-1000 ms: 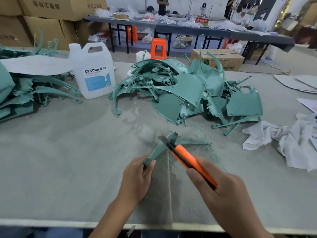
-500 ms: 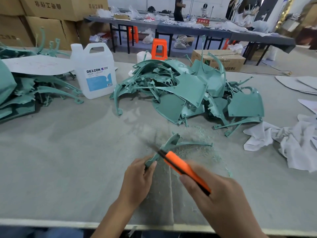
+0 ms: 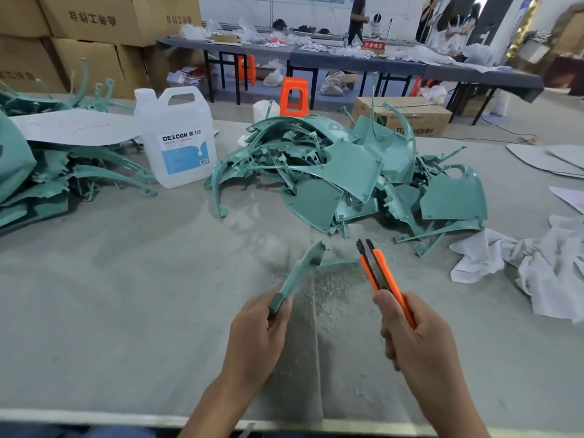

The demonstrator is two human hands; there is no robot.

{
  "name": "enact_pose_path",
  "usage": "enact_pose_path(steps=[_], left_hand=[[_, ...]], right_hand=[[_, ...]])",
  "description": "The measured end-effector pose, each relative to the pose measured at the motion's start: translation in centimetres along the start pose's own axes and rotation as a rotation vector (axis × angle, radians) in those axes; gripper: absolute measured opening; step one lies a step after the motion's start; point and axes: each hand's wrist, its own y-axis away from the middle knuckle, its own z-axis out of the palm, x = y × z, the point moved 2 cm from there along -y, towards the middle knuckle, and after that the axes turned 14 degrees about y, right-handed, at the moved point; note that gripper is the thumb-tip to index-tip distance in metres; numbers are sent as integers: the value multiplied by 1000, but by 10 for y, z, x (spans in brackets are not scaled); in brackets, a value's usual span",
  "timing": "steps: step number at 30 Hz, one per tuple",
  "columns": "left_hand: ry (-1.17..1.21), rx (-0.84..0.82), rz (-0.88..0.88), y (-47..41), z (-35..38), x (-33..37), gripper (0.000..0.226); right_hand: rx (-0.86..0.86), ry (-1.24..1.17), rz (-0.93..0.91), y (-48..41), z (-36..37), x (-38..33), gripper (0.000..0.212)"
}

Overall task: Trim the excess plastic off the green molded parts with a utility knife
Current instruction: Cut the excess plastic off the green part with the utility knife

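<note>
Just short of the green pile (image 3: 347, 172), left hand (image 3: 256, 339) grips a curved part (image 3: 300, 270), right hand (image 3: 417, 346) the utility knife (image 3: 379, 273), apart; seemingly between cuts. Next, knife must meet its edge.

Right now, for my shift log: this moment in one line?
left hand holds curved green molded part | right hand holds orange utility knife | knife off part

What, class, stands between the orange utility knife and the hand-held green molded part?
Nothing visible does. The orange plastic utility knife in the right hand is apart from the curved green molded part in the left hand; only shavings on the grey table lie beneath the gap.
</note>
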Motion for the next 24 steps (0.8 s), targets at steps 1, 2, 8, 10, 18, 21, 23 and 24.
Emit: enact_pose_path(steps=[1, 2, 8, 10, 18, 21, 23, 24], left_hand=[[5, 40, 21, 3, -1, 7, 31], [31, 65, 47, 7, 0, 16, 15], [-57, 34, 363, 15, 13, 72, 47], [-168, 30, 452, 12, 10, 80, 46], [-218, 23, 678, -11, -41, 102, 18], [-200, -76, 783, -14, -52, 125, 8], [-234, -171, 788, -19, -56, 133, 6], [-262, -216, 749, -23, -58, 134, 9]], right_hand=[[-12, -94, 23, 6, 4, -4, 37], [-25, -170, 27, 11, 9, -9, 39], [32, -507, -37, 22, 21, -37, 64], [84, -687, 29, 16, 12, -42, 40], [-82, -977, 299, -10, -19, -20, 18], [-200, -914, 359, -14, -5, -16, 30], [-195, -782, 375, -14, 9, -10, 31], [-176, -723, 368, -14, 15, -5, 32]])
